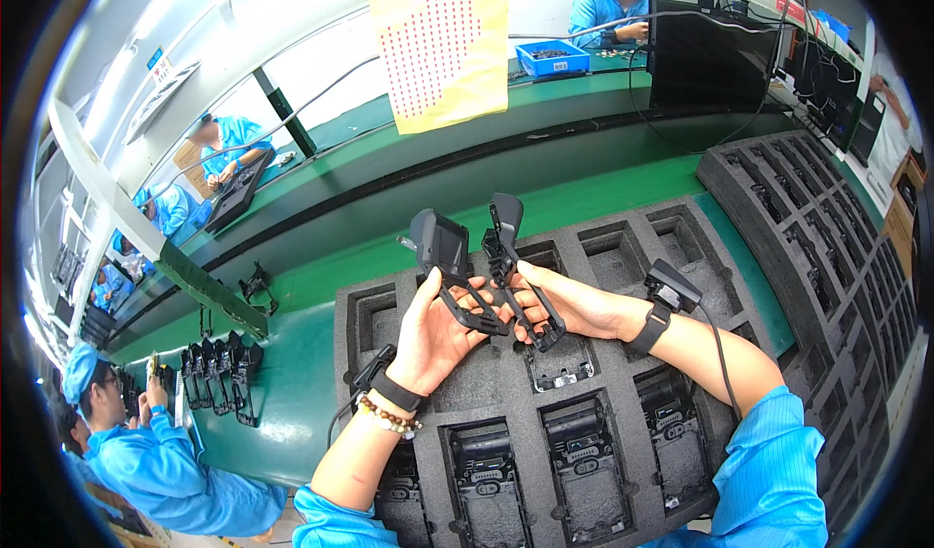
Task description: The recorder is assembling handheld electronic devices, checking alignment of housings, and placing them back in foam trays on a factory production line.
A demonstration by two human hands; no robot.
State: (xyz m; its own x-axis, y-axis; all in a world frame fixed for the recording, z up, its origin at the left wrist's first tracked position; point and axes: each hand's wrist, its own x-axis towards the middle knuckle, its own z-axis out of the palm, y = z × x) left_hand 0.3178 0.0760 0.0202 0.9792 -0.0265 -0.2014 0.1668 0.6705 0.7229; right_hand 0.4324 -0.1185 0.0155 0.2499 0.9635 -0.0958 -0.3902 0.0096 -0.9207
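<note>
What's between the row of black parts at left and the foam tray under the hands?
Just green tabletop, in the head view.

Foam tray partly behind both hands

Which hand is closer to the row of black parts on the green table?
Left. The left hand is to the right of the row of black parts, apart from it; the right hand is farther right.
</note>
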